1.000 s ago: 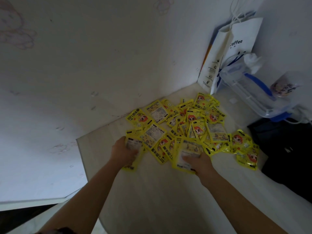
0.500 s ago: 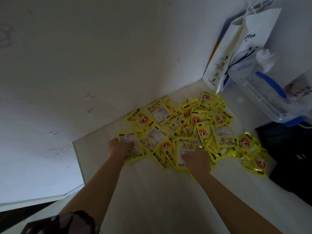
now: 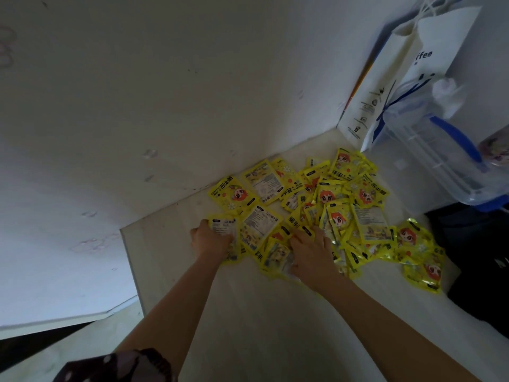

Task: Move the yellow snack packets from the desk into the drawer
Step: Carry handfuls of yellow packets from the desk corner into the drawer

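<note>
Corner clutter behind and beside the work area

A white paper bag with blue print and cord handles stands upright in the far right corner against the white wall. Just in front of it, touching or nearly so, sits a clear plastic container with a blue handle and blue base. A dark, black item, possibly a bag or cloth, lies at the right edge below the container. Faint pinkish marks show on the wall at far left.
</note>
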The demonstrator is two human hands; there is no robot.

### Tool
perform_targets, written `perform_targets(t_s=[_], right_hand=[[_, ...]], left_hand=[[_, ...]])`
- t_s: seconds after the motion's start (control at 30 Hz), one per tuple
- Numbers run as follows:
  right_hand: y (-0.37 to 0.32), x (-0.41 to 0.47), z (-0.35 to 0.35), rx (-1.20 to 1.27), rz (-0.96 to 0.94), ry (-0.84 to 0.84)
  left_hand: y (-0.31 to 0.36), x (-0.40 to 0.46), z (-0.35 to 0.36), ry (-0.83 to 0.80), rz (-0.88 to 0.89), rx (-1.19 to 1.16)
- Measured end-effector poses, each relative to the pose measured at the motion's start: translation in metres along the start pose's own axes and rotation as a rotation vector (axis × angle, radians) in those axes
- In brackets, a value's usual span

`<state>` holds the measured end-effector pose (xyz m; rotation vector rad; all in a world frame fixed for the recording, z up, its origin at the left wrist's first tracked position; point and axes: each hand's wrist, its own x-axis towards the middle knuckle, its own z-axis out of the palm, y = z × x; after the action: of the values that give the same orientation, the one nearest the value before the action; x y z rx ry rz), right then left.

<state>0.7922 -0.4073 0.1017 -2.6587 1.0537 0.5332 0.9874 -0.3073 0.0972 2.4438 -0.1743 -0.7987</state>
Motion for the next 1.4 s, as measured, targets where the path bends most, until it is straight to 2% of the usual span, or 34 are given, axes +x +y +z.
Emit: perform_targets(t_s=[0.13, 0.27, 0.4, 0.63, 0.97, 1.17, 1.4], right_hand=[[0.001, 0.007, -0.003, -0.081, -0.035, -0.022], [0.004, 0.006, -0.006, -0.103, -0.041, 0.046], [0.005, -0.003, -0.020, -0.055, -0.024, -0.049], [0.012, -0.036, -0.027, 0.356, 0.005, -0.043], [0.016, -0.086, -0.008, 1.202, 0.338, 0.055], [0.005, -0.139, 0.014, 1.417, 0.484, 0.123], [-0.017, -0.213, 0.054, 1.586, 0.618, 0.204]], left_hand=[[-0.005, -0.003, -0.002, -0.002, -0.016, -0.075], [-0.014, -0.010, -0.006, 0.018, -0.037, -0.179], [-0.029, -0.020, -0.016, 0.021, -0.050, -0.259], [-0.064, -0.060, -0.027, 0.006, -0.043, -0.401], [-0.105, -0.133, -0.009, -0.002, -0.084, -0.539], [-0.122, -0.167, -0.003, -0.070, -0.015, -0.518], [-0.149, -0.202, -0.010, -0.192, 0.143, -0.398]])
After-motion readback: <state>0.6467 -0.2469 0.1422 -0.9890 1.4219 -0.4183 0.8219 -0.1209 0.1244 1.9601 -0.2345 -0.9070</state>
